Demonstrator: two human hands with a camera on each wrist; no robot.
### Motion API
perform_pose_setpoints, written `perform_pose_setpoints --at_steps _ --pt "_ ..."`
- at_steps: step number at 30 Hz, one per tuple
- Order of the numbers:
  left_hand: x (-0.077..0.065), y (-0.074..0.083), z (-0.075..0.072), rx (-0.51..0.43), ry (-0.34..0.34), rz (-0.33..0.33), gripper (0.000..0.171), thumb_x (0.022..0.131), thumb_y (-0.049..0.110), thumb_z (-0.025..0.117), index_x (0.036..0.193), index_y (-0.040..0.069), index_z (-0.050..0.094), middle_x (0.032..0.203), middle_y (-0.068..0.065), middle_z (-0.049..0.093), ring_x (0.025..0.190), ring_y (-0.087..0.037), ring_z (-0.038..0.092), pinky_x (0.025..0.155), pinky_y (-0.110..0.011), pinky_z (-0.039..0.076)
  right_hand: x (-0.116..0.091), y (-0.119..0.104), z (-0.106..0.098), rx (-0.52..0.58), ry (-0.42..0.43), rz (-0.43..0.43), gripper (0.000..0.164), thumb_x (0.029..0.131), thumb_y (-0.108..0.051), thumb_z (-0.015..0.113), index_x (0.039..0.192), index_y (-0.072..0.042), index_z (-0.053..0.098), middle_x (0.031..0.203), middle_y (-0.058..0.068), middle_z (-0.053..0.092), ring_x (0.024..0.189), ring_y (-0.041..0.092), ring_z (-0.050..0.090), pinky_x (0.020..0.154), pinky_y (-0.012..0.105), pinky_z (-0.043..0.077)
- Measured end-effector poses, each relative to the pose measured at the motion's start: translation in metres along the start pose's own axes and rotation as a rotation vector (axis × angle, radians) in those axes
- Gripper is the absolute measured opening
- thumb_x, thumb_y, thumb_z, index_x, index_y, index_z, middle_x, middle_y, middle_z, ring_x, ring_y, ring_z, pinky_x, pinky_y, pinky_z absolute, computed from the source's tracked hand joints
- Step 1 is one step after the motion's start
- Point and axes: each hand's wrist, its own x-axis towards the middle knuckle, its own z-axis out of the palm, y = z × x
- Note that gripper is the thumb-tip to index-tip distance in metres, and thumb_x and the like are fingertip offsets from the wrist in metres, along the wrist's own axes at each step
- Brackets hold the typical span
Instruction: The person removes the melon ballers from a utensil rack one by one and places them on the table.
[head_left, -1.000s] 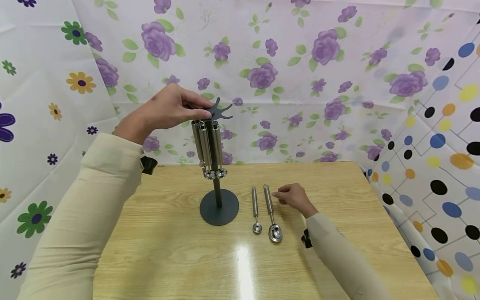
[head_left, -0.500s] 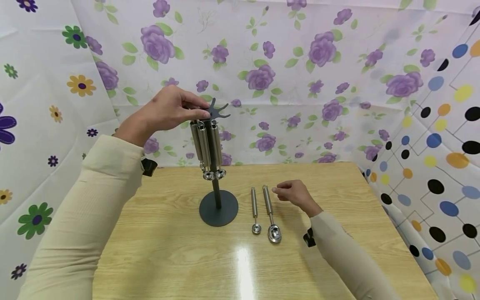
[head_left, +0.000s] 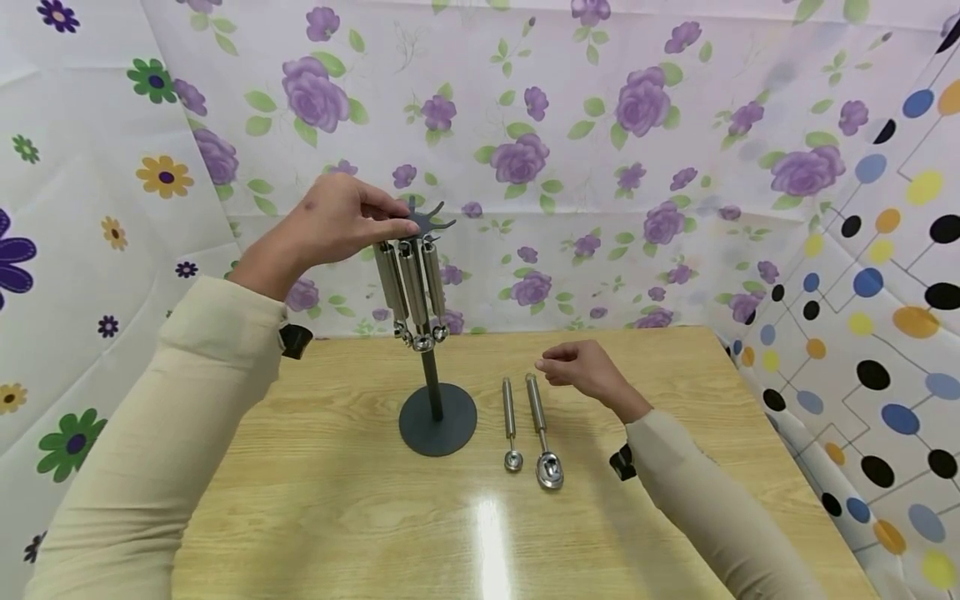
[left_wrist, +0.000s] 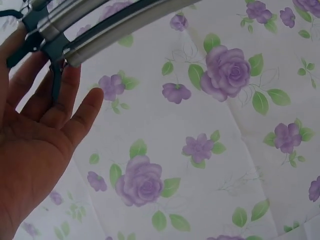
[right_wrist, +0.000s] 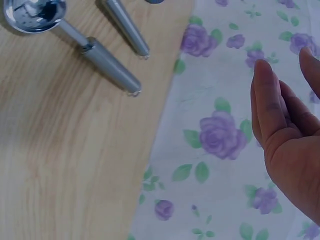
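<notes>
Stand [head_left: 431,375]: base [head_left: 444,434] whole in head view, perhaps a sliver in right-wrist.

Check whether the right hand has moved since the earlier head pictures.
Yes; in the head view, judged against the larger scoop, the right hand has shifted toward the flowered backdrop.

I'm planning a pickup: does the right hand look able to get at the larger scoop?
Likely yes: the right hand is empty, near the larger scoop, with nothing visible between them; the smaller scoop lies on the other side.
</notes>
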Motion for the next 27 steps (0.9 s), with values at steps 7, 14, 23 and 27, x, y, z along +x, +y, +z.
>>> perform_pose_setpoints --at_steps 7,14,23,27 --pt "0.005 -0.008 -0.011 -0.073 -0.145 0.018 0.037 0.097 0.026 0.069 0.127 0.004 0.07 0.143 -0.015 0.054 0.135 -0.034 0.045 0.105 -0.051 0.039 0.002 -0.027 0.0 -0.009 -0.026 -0.047 0.048 0.098 -0.023 0.069 0.13 0.01 0.059 0.116 0.023 0.066 0.096 0.029 0.07 0.084 0.035 0.056" --pt "0.005 -0.01 -0.012 -0.106 -0.174 -0.02 0.039 0.097 0.032 0.068 0.129 0.009 0.069 0.14 -0.016 0.057 0.097 -0.027 0.064 0.067 -0.036 0.042 0.007 -0.048 -0.001 -0.007 -0.024 -0.092 0.042 0.098 -0.023 0.069 0.127 0.006 0.063 0.113 0.02 0.067 0.096 0.027 0.07 0.083 0.034 0.057" --pt "0.005 -0.007 -0.011 -0.066 -0.142 -0.041 0.04 0.096 0.036 0.069 0.126 0.01 0.072 0.136 -0.014 0.061 0.128 -0.029 0.053 0.085 -0.043 0.042 0.008 -0.07 -0.001 -0.038 -0.044 -0.15 0.04 0.1 -0.027 0.065 0.128 0.002 0.064 0.115 0.018 0.067 0.1 0.029 0.07 0.084 0.034 0.056" --pt "0.004 -0.006 -0.009 -0.056 -0.126 -0.059 0.04 0.096 0.038 0.068 0.126 0.011 0.072 0.132 -0.013 0.064 0.113 -0.026 0.059 0.079 -0.039 0.043 0.008 -0.076 0.001 -0.031 -0.051 -0.17 0.041 0.101 -0.028 0.064 0.128 0.003 0.064 0.115 0.019 0.067 0.102 0.033 0.069 0.083 0.033 0.056"
